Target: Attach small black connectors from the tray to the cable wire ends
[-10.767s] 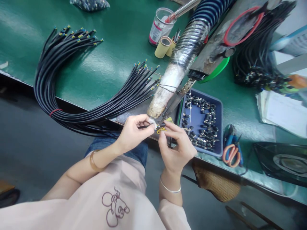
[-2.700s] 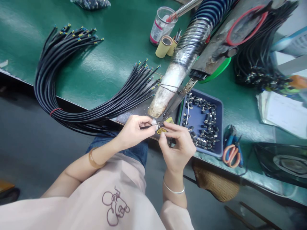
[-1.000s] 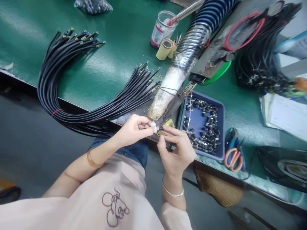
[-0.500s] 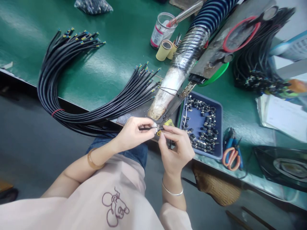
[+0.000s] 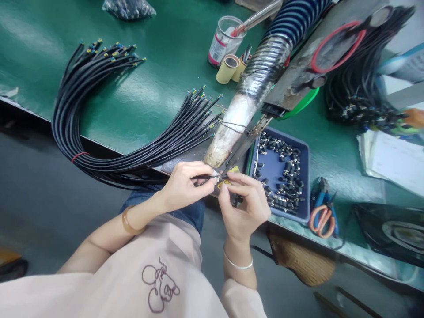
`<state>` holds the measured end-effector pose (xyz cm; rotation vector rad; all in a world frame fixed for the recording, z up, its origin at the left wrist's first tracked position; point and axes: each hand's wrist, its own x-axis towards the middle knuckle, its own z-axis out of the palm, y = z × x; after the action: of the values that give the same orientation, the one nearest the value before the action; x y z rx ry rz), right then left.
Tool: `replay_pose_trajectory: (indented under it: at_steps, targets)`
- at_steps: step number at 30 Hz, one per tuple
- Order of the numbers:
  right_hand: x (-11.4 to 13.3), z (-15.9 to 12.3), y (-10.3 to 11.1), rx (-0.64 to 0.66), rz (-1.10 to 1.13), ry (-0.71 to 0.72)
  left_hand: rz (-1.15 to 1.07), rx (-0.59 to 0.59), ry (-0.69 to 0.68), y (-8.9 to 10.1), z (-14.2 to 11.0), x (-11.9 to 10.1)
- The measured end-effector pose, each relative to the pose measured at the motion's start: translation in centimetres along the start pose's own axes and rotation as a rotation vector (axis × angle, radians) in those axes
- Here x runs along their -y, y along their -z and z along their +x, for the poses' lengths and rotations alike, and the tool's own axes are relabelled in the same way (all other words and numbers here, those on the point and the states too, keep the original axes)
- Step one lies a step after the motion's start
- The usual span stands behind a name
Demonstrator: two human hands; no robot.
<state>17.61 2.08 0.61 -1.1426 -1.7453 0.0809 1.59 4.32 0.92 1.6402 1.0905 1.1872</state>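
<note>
Since the bench [image 5: 159, 57] is worked from its front edge, stock is laid to either side, presumably for reach. The bundle [image 5: 64, 115] is curved along the left, one fan of ends pointed toward the work, likely so single ends can be picked out. The hose [image 5: 258, 70] is angled down with its mouth just above the fingers, perhaps for suction; the metal bar [image 5: 247, 142] is set beside it, tip near the fingers. The tray [image 5: 274, 170] is placed right, near the right hand [image 5: 243, 207]. By the left hand [image 5: 183, 185] a cable [image 5: 204, 177] is pinched, grip closed, its end between both hands, probably for steadiness. The right grip is nearly closed at that end; whether a part is held cannot be told. Pliers [image 5: 323, 218] are left beside the tray. A red tie [image 5: 79, 156] is passed round the bundle, evidently against spreading. Small black parts [image 5: 291, 168] are gathered in the tray.
</note>
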Motion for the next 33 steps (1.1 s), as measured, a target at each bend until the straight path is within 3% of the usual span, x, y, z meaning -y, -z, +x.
replay_pose_trajectory:
  at_steps: [9, 18, 22, 25, 27, 30, 33]
  targets:
    - [-0.1, -0.4, 0.4, 0.073, 0.002, 0.031, -0.090, 0.067, 0.151, 0.0, -0.3, 0.0]
    - [-0.2, -0.7, 0.9, 0.052, 0.054, 0.010, -0.117, 0.158, 0.144, 0.3, -0.5, -0.8]
    - [-0.6, -1.4, 1.5, -0.038, 0.125, -0.043, -0.029, 0.411, 0.105, 0.8, -1.2, -0.8]
    - [-0.7, -1.8, 2.1, -0.225, 0.092, -0.032, 0.099, 0.681, 0.038, 1.2, -2.0, -0.4]
    - [-0.7, -1.8, 2.5, -0.382, 0.059, 0.023, 0.193, 0.759, 0.018, 1.3, -2.5, 0.1]
    - [-0.6, -1.6, 2.7, -0.531, 0.029, 0.103, 0.240, 0.615, -0.005, 1.4, -3.0, 0.7]
    - [-0.3, -1.4, 2.9, -0.454, -0.004, 0.056, 0.204, 0.262, -0.065, 1.9, -2.8, 0.9]
